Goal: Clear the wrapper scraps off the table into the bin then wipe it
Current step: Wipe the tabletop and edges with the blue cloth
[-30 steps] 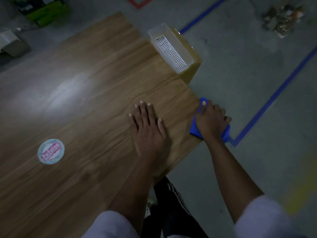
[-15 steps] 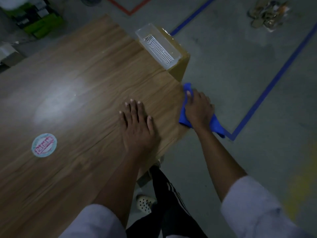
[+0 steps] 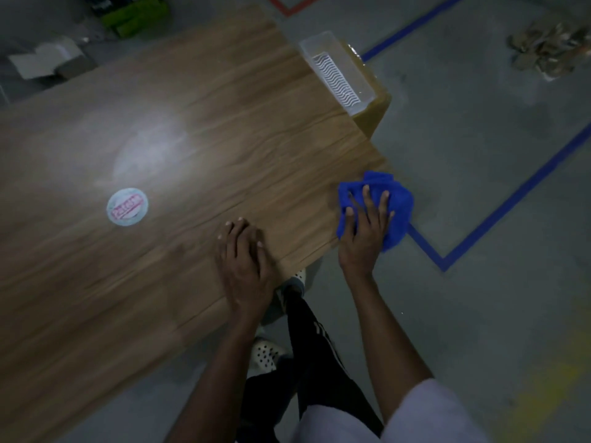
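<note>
Blue cloth (image 3: 401, 203): bunched, on your table's (image 3: 224, 123) near right corner, overhanging the edge. Clear bin (image 3: 339, 75): upright, at the far right edge.

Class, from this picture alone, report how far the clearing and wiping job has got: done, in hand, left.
Done: no wrapper scraps show on the table, only a round sticker. In hand: the right hand presses a blue cloth at the table's right edge; the left hand rests flat on the wood. Left: probably wiping the rest; how much is already wiped cannot be told.

Dim, blurred, glare on table (image 3: 153, 148)
</note>
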Demonstrator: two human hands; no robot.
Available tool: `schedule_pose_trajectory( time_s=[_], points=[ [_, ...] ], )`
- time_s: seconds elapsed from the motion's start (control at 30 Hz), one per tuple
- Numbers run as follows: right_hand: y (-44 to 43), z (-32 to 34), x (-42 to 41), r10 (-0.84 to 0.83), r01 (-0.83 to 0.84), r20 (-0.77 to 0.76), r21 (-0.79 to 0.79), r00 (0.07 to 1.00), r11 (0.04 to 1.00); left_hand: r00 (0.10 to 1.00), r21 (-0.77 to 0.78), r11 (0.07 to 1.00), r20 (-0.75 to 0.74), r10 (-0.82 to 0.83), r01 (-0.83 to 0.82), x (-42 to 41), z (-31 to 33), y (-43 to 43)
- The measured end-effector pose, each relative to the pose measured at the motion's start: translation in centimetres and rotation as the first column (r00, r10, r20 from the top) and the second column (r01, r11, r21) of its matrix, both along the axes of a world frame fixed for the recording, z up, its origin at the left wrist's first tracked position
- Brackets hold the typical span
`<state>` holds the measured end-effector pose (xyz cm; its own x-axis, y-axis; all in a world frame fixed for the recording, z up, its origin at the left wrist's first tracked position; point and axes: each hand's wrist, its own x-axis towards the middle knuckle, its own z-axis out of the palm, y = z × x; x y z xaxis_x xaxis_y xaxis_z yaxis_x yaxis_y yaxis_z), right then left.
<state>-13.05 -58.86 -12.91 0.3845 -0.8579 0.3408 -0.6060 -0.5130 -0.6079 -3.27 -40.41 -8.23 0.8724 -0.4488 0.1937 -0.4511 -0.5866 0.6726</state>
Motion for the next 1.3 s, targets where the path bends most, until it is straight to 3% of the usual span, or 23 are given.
schedule_pose_trajectory(
  time_s=[0.23,0.33,0.43,0.5,0.6,0.63,0.7,0.77,0.83,0.87,0.93,1.03,1.17,1.3],
  points=[
    [14.3,2.3,0.0,0.285,-0.297,0.109,0.119,0.952,0.947,1.000,-0.119,0.993,-0.010,-0.003,0.002,-1.1,0.0,2.3],
    [18.2,5.1,-0.7,0.387,-0.399,0.108,0.348,0.916,0.848,0.971,-0.226,0.971,-0.239,0.027,-0.082,-0.7,1.7,3.1],
    [17.6,9.9,-1.0,0.254,-0.306,0.171,0.591,0.952,0.747,0.844,-0.275,0.904,-0.514,0.149,-0.328,-0.2,4.4,4.6],
    [16.0,12.1,-0.3,0.161,-0.230,0.166,0.628,0.973,0.743,0.737,-0.304,0.808,-0.639,0.220,-0.505,0.4,5.3,6.0],
    [14.8,12.0,2.3,0.029,-0.065,0.067,0.639,0.997,0.767,0.557,-0.330,0.636,-0.808,0.191,-0.697,1.2,5.1,7.9],
    [15.4,11.7,3.1,0.045,-0.045,0.016,0.634,0.999,0.772,0.530,-0.300,0.640,-0.825,0.198,-0.707,1.4,5.0,8.6],
    [17.6,11.1,4.1,0.247,-0.141,-0.076,0.646,0.966,0.750,0.494,-0.257,0.673,-0.850,0.184,-0.693,1.4,5.1,9.9],
    [19.9,11.8,4.5,0.482,-0.290,-0.039,0.755,0.875,0.588,0.476,-0.239,0.734,-0.870,0.129,-0.636,1.3,6.0,10.8],
    [21.5,13.7,4.4,0.500,-0.400,0.181,0.836,0.847,0.375,0.483,-0.258,0.748,-0.871,0.094,-0.611,1.4,8.5,11.7],
    [21.8,15.0,4.4,0.394,-0.418,0.292,0.863,0.871,0.284,0.481,-0.287,0.721,-0.874,0.072,-0.630,1.6,10.2,12.3],
    [21.5,17.2,4.7,0.147,-0.431,0.414,0.896,0.898,0.108,0.389,-0.316,0.628,-0.921,-0.023,-0.711,2.2,14.0,13.1],
    [20.4,21.2,5.9,-0.086,-0.530,0.523,0.840,0.848,-0.120,0.287,-0.386,0.598,-0.922,-0.258,-0.702,3.7,17.0,15.5],
    [18.5,26.8,7.5,-0.121,-0.669,0.660,0.712,0.741,-0.212,0.395,-0.503,0.691,-0.858,-0.328,-0.520,4.8,21.7,16.4],
    [18.4,30.8,8.4,-0.002,-0.711,0.718,0.688,0.696,-0.144,0.601,-0.483,0.805,-0.772,-0.206,-0.345,5.9,26.9,15.2]
  ],
)
